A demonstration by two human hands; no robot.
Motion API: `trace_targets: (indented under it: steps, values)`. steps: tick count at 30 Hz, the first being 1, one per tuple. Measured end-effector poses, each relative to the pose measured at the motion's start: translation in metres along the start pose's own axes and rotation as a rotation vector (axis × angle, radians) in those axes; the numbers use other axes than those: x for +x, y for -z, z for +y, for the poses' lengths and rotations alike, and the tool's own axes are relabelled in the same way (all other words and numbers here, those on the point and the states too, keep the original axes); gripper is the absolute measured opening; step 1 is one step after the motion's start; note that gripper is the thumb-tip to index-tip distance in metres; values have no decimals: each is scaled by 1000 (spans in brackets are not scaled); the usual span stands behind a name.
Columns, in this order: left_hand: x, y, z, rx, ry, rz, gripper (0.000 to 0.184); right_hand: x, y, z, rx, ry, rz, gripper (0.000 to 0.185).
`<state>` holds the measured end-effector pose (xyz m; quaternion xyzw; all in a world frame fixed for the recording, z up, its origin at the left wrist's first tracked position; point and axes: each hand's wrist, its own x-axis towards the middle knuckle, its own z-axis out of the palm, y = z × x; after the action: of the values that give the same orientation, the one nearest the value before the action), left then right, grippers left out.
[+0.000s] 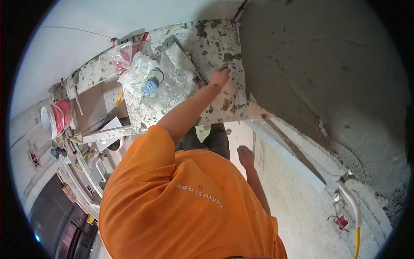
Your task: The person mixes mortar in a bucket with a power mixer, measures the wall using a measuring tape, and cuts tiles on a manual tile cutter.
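Note:
My left hand (220, 77) reaches over a mortar-splattered, pale board-like surface, its fingers curled down. Whether something small lies in those fingers is hidden. Just left of it lies a flat plastering trowel (180, 57) smeared with grey, among other tools. A blue tape measure (151, 87) rests further left, beside a crumpled clear plastic bag (139, 71). Low at my right side, my right hand (246, 157) is closed into a fist, with nothing seen sticking out of it.
A wall of wet grey plaster (319, 64) stands on the right. Along its lower edge runs a long pale strip (286, 153). A white conduit (351, 203) and red electrical box (342, 222) are at lower right. Left are an open compartment (101, 101) and a red-and-white spool (58, 117).

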<state>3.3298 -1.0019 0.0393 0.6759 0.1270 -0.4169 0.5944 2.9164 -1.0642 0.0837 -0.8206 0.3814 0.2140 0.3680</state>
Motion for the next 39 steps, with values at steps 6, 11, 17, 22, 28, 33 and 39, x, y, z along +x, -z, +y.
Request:
trace_targets:
  steps: [6, 11, 17, 22, 28, 33, 39]
  values:
    - [67, 17, 77, 521, -442, 202, 61, -27, -10, 40, -21, -109, -91, 34]
    - [148, 19, 92, 1081, -765, 347, 59, -39, -9, 45, 32, -270, -61, 33]
    - [132, 25, 102, 1222, -883, 393, 56, -38, -11, 53, 69, -262, -37, 32]
    - [136, 14, 109, 1223, -814, 329, 46, -32, -10, 42, 80, -260, -27, 32]
    - [137, 9, 109, 1196, -860, 376, 36, -26, -13, 38, 122, -197, -2, 32]
    - [127, 36, 103, 744, -1045, 418, 38, -26, -10, 35, 138, -260, 9, 31]
    - [107, 94, 115, 1037, -851, 743, 41, -33, -8, 25, 82, -294, -43, 32]
